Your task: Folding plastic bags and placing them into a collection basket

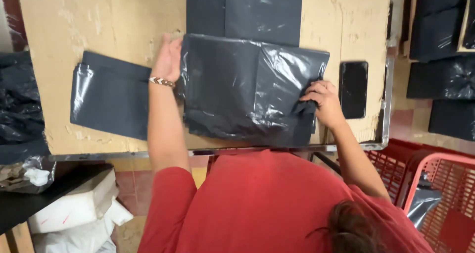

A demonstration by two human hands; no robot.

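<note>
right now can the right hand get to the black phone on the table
Probably yes. The right hand pinches the dark plastic bag at its edge, and the phone lies just beside it on the bare cardboard-topped table, nothing between them.

So my left hand (pixel 168 60) is stretched out in front of me, palm side turned inward, fingers together and pointing away, resting on its edge. There's a beaded band round that wrist, and the forearm runs straight back toward my shoulder, bare up to the red sleeve. My right hand (pixel 322 100) sits closer in, knuckles up, fingers curled tight in a pinch. That elbow's bent, forearm angling back to my side.
</note>
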